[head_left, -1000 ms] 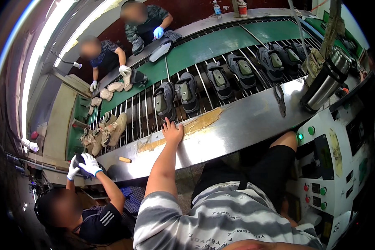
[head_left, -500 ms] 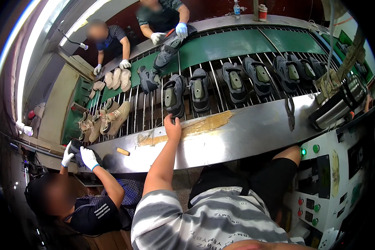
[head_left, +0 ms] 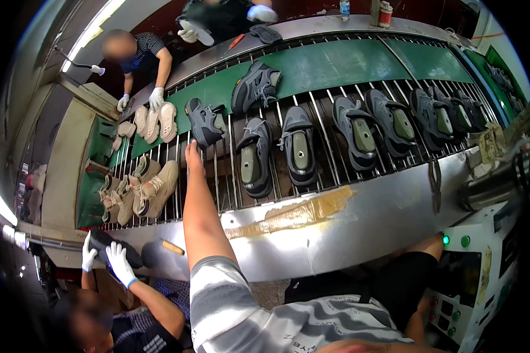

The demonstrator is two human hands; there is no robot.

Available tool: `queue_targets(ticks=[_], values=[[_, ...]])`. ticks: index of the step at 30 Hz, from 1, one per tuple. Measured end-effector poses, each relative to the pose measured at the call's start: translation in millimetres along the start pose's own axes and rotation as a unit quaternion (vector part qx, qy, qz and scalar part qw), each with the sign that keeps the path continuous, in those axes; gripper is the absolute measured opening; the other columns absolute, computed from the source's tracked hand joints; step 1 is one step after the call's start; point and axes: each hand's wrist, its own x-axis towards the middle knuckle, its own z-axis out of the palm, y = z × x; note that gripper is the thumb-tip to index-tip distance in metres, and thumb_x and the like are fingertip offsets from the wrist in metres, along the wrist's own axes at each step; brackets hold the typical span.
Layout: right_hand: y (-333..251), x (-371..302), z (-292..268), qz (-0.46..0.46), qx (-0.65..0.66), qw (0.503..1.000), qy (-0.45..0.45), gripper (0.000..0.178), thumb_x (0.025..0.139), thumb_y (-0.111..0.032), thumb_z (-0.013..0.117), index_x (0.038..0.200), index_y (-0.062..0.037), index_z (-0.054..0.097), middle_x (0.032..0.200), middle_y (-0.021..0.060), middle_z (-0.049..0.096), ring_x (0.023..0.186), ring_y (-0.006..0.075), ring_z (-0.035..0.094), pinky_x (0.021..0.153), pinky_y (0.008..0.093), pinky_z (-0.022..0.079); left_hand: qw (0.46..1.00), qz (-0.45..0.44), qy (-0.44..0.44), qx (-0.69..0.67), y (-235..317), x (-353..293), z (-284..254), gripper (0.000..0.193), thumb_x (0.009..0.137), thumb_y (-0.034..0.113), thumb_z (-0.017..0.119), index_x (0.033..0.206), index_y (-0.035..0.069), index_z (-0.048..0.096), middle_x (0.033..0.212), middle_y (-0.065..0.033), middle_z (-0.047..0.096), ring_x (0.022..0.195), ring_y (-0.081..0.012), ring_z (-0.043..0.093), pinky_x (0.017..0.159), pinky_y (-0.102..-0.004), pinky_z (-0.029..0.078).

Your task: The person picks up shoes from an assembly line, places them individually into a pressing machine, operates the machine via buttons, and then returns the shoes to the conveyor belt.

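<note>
My bare left hand reaches over the rods of a conveyor. Its fingers are stretched out beside the near end of a dark grey lace-up shoe; whether they touch it is hard to tell. Another grey shoe lies on its side farther back. To the right of my hand, several grey shoes, including one close by, rest in a row with green lasts inside. My right hand is low at the right, beside the white control panel; its fingers are mostly hidden.
Beige shoes and pale soles lie on the left. A metal ledge with a yellow-handled tool borders the near side. A steel flask stands right. Gloved co-workers work opposite and at near left, one holding a dark shoe part.
My left hand has moved left and farther in, from the row's near end to the sideways shoe. The far co-worker's gloves have drawn back from the other grey shoe. The view has shifted.
</note>
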Motion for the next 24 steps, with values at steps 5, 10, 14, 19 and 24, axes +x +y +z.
queue_targets(ticks=[5,10,14,19,24], values=[[-97.2,13.8,3.3,0.073,-0.126,0.989,-0.036,0.028,0.096,-0.024,0.039,0.081,-0.0019,0.048,0.073,0.0063,0.047,0.070,0.0192,0.045,0.072,0.0327,0.038,0.994,-0.088,-0.069,0.009,-14.6,86.8,3.2,0.073,0.084,0.036,0.065,0.144,0.010,0.034,0.144,-0.0119,0.039,0.125,-0.0272,0.044,0.102,-0.0408,0.036],[-79.8,24.2,3.7,0.094,-0.129,0.987,-0.023,0.026,0.097,-0.024,0.040,0.087,-0.0006,0.046,0.078,0.0080,0.045,0.073,0.0188,0.044,0.074,0.0324,0.039,0.984,-0.074,-0.148,-0.067,-20.6,100.1,7.5,0.069,0.085,0.023,0.062,0.145,0.009,0.031,0.139,-0.0142,0.044,0.116,-0.0295,0.052,0.096,-0.0404,0.044],[-77.8,22.6,10.3,0.055,-0.048,0.995,-0.068,0.024,0.096,-0.022,0.042,0.090,0.0010,0.047,0.079,0.0093,0.045,0.075,0.0181,0.044,0.074,0.0322,0.040,0.977,-0.126,-0.149,-0.089,-14.8,94.6,0.3,0.057,0.088,0.013,0.058,0.140,0.005,0.038,0.126,-0.0133,0.056,0.108,-0.0282,0.058,0.094,-0.0405,0.047],[-108.2,-1.7,4.9,0.053,-0.048,0.993,-0.091,0.021,0.093,-0.019,0.046,0.088,0.0001,0.050,0.076,0.0072,0.048,0.073,0.0170,0.047,0.071,0.0327,0.041,0.981,-0.144,-0.090,-0.096,-18.2,37.6,-18.4,0.066,0.082,0.005,0.064,0.142,0.005,0.037,0.140,-0.0161,0.044,0.121,-0.0298,0.050,0.100,-0.0423,0.041],[-56.5,-25.1,-5.4,-0.025,-0.006,0.996,-0.082,0.018,0.092,-0.014,0.049,0.094,0.0022,0.057,0.083,0.0109,0.058,0.078,0.0200,0.054,0.075,0.0329,0.043,0.974,-0.139,-0.108,-0.141,-21.6,-36.7,-42.9,0.058,0.084,0.007,0.062,0.139,0.006,0.043,0.132,-0.0145,0.053,0.112,-0.0283,0.056,0.095,-0.0405,0.045]])
